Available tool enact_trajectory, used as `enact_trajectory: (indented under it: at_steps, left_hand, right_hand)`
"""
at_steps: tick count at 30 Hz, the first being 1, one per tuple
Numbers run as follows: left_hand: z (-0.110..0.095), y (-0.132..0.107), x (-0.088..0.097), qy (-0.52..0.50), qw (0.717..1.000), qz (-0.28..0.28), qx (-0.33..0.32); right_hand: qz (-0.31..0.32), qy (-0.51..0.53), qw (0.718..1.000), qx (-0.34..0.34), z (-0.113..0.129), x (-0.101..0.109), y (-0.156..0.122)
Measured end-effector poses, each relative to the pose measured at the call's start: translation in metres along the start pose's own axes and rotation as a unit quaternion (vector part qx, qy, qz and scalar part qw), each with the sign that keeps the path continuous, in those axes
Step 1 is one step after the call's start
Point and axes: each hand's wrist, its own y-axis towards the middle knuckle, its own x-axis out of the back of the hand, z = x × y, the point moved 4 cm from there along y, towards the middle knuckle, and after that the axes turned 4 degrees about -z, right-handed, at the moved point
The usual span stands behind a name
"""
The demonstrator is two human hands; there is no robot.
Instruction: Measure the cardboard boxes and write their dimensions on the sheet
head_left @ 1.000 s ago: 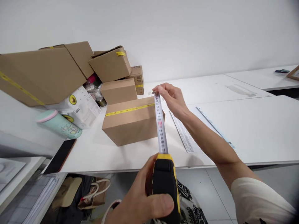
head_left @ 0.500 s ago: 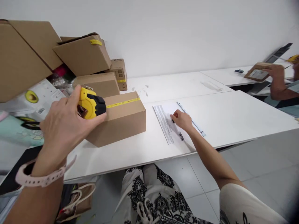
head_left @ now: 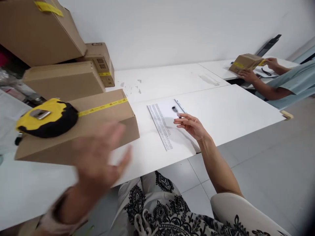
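Observation:
A yellow and black tape measure [head_left: 48, 118] lies on top of a closed cardboard box [head_left: 108, 116] sealed with yellow tape. In front of that box is my left hand [head_left: 98, 157], smeared by motion, its fingers apart and nothing in them. My right hand [head_left: 194, 127] is over the printed sheet [head_left: 161, 123], holding a pen [head_left: 176, 110] between its fingers. The pen's dark end points up and away, blurred. Rows of small print run down the sheet's left side; my right hand hides part of the page.
Cardboard boxes [head_left: 66, 78] are stacked at the back left. The white table [head_left: 228, 108] runs along the wall. At the far right a co-worker's hands [head_left: 248, 76] touch a taped box [head_left: 244, 62]. A dark flat object [head_left: 268, 45] leans behind them.
My left hand has let go of the tape measure, which now rests on the box, and moved toward me. My right hand has lifted the pen off the sheet. The view has shifted right.

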Motion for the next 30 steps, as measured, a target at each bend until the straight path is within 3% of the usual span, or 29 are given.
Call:
enact_trajectory:
  at_steps: [2, 5, 8, 10, 16, 24, 30]
  left_hand:
    - [-0.058, -0.015, -0.039, -0.113, 0.986, 0.034, -0.116]
    - [-0.113, -0.040, -0.104, -0.148, 0.959, 0.170, -0.171]
    - [-0.133, -0.058, -0.153, -0.092, 0.933, 0.300, -0.178]
    - [-0.134, -0.063, -0.171, -0.060, 0.921, 0.343, -0.176]
    - [-0.127, -0.069, -0.187, -0.037, 0.928, 0.323, -0.183]
    - [-0.129, -0.060, -0.181, -0.039, 0.924, 0.329, -0.189]
    - [-0.131, -0.057, -0.180, -0.055, 0.923, 0.336, -0.180]
  right_hand:
    - [-0.022, 0.034, 0.999, 0.021, -0.003, -0.002, -0.009]
    - [-0.055, 0.013, 0.997, 0.056, -0.011, -0.010, -0.018]
    - [-0.095, -0.022, 0.993, 0.067, -0.020, -0.015, -0.024]
    - [-0.107, -0.038, 0.992, 0.059, -0.025, -0.017, -0.026]
    - [-0.044, -0.100, 0.994, 0.005, -0.032, -0.024, -0.029]
    - [-0.071, -0.146, 0.986, 0.023, -0.032, -0.022, -0.030]
    - [-0.136, -0.182, 0.974, 0.020, -0.034, -0.019, -0.029]
